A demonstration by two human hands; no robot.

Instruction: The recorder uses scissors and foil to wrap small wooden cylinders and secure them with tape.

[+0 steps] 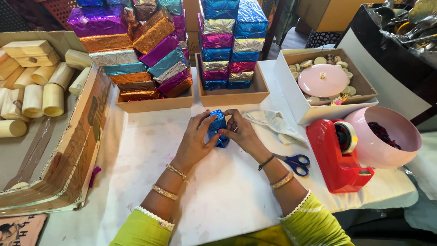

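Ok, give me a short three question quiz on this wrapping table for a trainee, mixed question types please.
1. True or false: both hands grip the small block wrapped in shiny blue foil.
2. Multiple choice: what lies just beyond the right hand, by the wrist? A) blue-handled scissors B) a hammer C) a glue bottle
3. Fill in: the red plastic tape dispenser stands beside a pink round ____.

Key:
1. True; the left hand and the right hand hold it between them on the white table cover.
2. A
3. bowl
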